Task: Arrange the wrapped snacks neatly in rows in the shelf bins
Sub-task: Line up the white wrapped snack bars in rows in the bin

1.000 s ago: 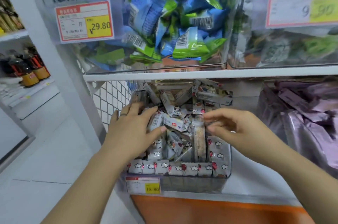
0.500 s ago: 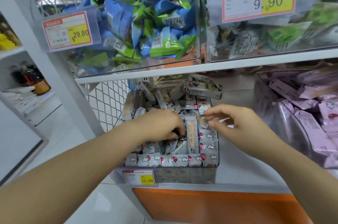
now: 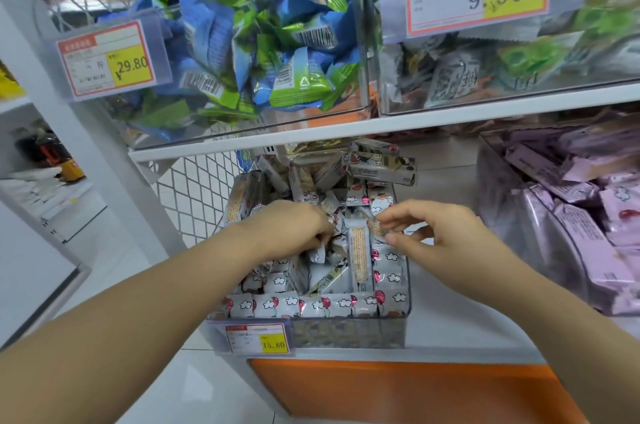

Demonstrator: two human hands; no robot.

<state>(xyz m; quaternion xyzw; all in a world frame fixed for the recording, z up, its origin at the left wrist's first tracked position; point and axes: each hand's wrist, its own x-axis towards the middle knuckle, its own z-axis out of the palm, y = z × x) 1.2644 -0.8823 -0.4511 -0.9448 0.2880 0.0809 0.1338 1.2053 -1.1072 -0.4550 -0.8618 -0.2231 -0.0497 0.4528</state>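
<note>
Left hand (image 3: 294,226) burrows, fingers curled, into wrapped snacks (image 3: 332,188) in the bin (image 3: 346,333) beneath it (grip not discernible). Right hand (image 3: 427,231) pinches one wrapper end (image 3: 375,227) between the hands. Risk: lifting it may topple the upright bar (image 3: 358,254) just below, spoiling rows.

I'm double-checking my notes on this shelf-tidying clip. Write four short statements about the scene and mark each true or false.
The left hand and right hand are both over the bin of white snacks. True.
That bin's price tag reads 29.80. False: it reads 15.80.
A tidy row of snacks lines the bin's front. True.
The neighbouring bin on the right holds green packets. False: purple packets.
</note>
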